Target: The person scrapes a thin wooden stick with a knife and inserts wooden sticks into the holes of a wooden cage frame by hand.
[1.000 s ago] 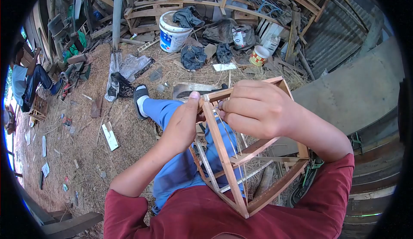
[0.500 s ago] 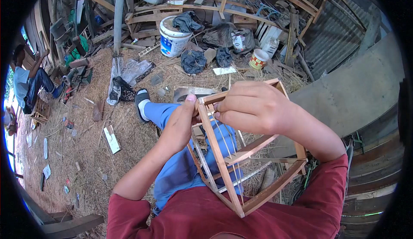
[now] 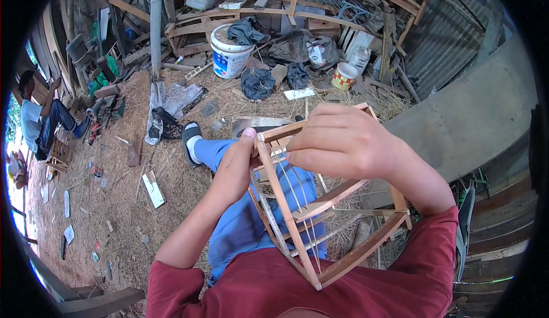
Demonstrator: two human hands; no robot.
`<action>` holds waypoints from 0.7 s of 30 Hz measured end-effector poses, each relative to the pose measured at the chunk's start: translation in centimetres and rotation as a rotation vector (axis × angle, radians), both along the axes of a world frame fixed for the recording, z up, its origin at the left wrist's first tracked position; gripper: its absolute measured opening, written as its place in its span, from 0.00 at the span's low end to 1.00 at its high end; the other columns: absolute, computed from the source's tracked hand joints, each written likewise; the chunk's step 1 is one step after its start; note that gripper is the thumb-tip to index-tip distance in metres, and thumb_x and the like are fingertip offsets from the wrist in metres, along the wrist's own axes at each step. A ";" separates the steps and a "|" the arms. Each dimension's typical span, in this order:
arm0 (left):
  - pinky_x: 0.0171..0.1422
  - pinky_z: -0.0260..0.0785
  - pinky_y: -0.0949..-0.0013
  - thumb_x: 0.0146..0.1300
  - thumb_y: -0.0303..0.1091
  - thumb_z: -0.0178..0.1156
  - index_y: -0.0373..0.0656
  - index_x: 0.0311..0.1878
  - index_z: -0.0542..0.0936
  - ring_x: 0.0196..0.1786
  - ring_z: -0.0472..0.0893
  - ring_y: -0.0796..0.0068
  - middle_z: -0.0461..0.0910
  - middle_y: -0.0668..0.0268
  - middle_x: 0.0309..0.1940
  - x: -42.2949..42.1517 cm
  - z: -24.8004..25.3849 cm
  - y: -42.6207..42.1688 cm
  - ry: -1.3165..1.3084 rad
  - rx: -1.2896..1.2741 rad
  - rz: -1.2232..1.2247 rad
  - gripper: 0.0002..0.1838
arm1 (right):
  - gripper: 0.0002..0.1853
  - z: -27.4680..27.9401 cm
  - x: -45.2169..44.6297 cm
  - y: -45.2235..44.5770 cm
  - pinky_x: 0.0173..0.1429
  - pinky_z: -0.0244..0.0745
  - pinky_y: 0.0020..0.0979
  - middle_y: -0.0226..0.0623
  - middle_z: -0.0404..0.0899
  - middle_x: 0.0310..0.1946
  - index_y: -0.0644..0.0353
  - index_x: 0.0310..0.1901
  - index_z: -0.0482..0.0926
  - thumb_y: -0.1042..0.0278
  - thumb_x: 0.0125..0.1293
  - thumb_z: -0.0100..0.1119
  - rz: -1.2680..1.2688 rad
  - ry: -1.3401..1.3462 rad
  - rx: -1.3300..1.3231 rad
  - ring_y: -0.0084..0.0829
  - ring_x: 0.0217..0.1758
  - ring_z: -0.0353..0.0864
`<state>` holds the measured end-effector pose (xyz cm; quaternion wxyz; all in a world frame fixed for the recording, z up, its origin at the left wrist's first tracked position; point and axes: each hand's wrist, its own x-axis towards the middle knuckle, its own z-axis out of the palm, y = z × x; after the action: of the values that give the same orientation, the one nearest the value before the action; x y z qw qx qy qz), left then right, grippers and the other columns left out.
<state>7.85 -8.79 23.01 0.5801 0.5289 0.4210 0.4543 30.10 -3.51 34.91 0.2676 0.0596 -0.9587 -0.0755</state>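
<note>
A light wooden cage frame [image 3: 289, 212] rests tilted over my lap, made of square bars with a crossbar [image 3: 333, 199] through its middle. Several thin sticks [image 3: 313, 241] run lengthwise along its near side. My left hand [image 3: 233, 173] is closed around the far left corner of the frame, thumb up on the bar's end. Over the far end bar, my right hand [image 3: 346, 143] has its fingers pinched at the top of the thin sticks. Its fingertips partly hide what they grip, apparently one of the sticks.
A white paint bucket [image 3: 226, 60] and a smaller red-and-yellow bucket [image 3: 344, 78] stand ahead among black plastic bags and scrap wood. A grey sheet [image 3: 474, 120] leans at the right. Straw litters the ground. Another person [image 3: 35, 115] sits at far left.
Both hands stay at the far end of the frame, with the right fingers shifting only slightly. The camera view has turned a little, and the frame's far left corner sits slightly further left.
</note>
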 end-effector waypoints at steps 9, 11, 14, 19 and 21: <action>0.63 0.74 0.65 0.84 0.58 0.34 0.33 0.51 0.81 0.48 0.81 0.75 0.83 0.62 0.41 -0.1 -1.0 -0.3 -0.068 -0.031 0.163 0.35 | 0.07 1.1 1.0 -1.9 0.33 0.76 0.30 0.33 0.84 0.30 0.61 0.40 0.86 0.66 0.68 0.69 -0.293 -0.089 -0.905 0.27 0.29 0.82; 0.64 0.73 0.65 0.84 0.58 0.34 0.32 0.53 0.81 0.50 0.82 0.74 0.84 0.60 0.44 -0.3 -1.1 -0.2 -0.021 -0.053 0.134 0.36 | 0.09 1.3 1.0 -2.7 0.31 0.74 0.28 0.30 0.83 0.28 0.61 0.40 0.86 0.64 0.69 0.69 -0.330 -0.127 -1.093 0.22 0.27 0.80; 0.45 0.63 0.70 0.82 0.64 0.34 0.44 0.44 0.76 0.36 0.69 0.79 0.73 0.73 0.32 0.8 0.1 -0.6 -0.070 -0.050 0.176 0.33 | 0.12 1.5 1.0 -3.3 0.30 0.72 0.25 0.26 0.82 0.26 0.62 0.39 0.87 0.61 0.72 0.67 -0.385 -0.227 -1.362 0.15 0.27 0.77; 0.44 0.61 0.70 0.82 0.63 0.32 0.44 0.43 0.76 0.35 0.67 0.79 0.72 0.73 0.32 0.8 -0.1 -0.5 -0.050 -0.012 0.158 0.33 | 0.13 1.1 0.5 -3.7 0.33 0.70 0.23 0.24 0.82 0.28 0.63 0.40 0.87 0.59 0.73 0.67 -0.430 -0.300 -1.638 0.13 0.29 0.74; 0.44 0.61 0.71 0.82 0.63 0.32 0.45 0.42 0.75 0.35 0.67 0.79 0.71 0.73 0.31 0.5 -0.5 -0.4 -0.051 -0.019 0.165 0.32 | 0.14 0.8 0.3 -3.6 0.34 0.70 0.22 0.24 0.82 0.29 0.63 0.40 0.87 0.58 0.73 0.67 -0.441 -0.298 -1.718 0.13 0.30 0.74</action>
<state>8.34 -9.20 22.52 0.5563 0.4749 0.4526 0.5101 30.39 -7.06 35.73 0.0722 -0.3371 -0.6991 0.6264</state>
